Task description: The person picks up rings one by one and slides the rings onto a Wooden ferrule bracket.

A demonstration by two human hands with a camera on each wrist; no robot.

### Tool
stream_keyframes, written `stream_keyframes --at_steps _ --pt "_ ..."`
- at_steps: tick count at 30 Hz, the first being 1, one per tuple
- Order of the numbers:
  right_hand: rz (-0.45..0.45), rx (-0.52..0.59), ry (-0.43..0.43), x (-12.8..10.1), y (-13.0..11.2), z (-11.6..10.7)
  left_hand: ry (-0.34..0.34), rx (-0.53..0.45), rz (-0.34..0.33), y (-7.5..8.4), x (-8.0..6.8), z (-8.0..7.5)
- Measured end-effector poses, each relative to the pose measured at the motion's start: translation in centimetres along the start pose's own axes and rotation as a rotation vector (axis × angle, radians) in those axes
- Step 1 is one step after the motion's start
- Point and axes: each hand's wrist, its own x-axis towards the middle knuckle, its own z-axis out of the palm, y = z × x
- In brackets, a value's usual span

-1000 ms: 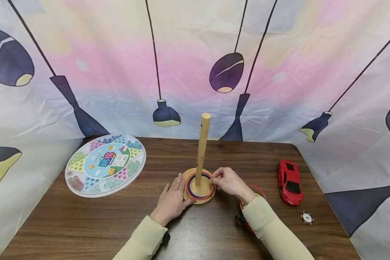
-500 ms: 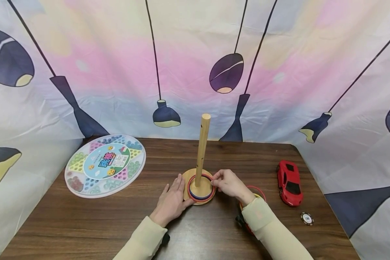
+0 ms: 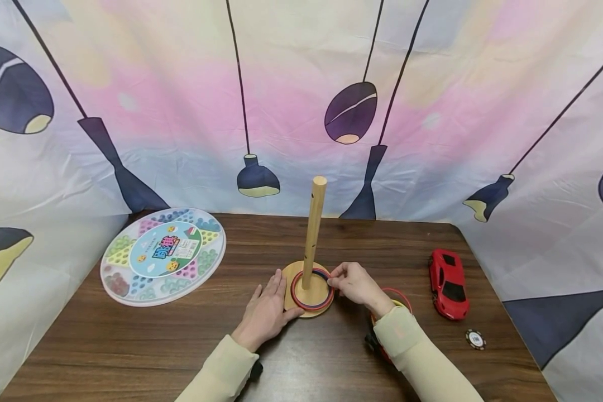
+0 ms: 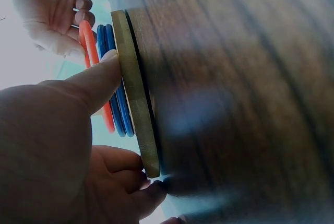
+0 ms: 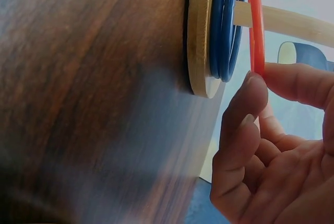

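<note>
Now the right hand [image 3: 355,283] pinches the red ring [image 3: 311,304] at its right edge; since a second ago the ring has sunk nearly onto the blue rings [image 5: 224,25]. Left hand [image 3: 266,310], fingers straight, steadies the wooden base [image 4: 133,88] at frame centre.

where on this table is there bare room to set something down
Bare wood lies between the round game board and the peg stand, along the near edge left of the left hand, and behind the stand up to the curtain. It is crowded to the right: right hand, loose rings, red car, chip.
</note>
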Motion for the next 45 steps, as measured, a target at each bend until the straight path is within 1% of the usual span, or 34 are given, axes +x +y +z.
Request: stream_keyframes --at_steps 5,11,26,31,38,41,45 --pt "0.001 -0.012 -0.001 0.0 0.1 0.1 0.005 0.001 0.003 0.0 0.0 0.1" --pt "-0.004 -0.042 -0.023 0.1 0.4 0.2 -0.001 0.003 0.010 0.0 0.0 0.0" --pt "0.004 -0.053 -0.034 0.1 0.4 0.4 0.002 -0.005 0.012 0.0 -0.1 -0.3" --pt "0.002 -0.045 -0.030 0.2 0.5 0.4 0.001 0.006 0.011 0.0 -0.1 -0.3" --pt "0.005 -0.022 -0.024 -0.4 0.4 -0.6 0.005 0.018 0.015 0.1 -0.1 -0.3" --pt "-0.006 -0.043 -0.012 -1.2 0.2 -1.5 0.007 0.010 0.014 0.1 -0.1 -0.3" --pt "-0.021 -0.094 0.034 -2.7 -0.1 -2.8 0.006 0.002 0.016 0.1 -0.1 -0.3"
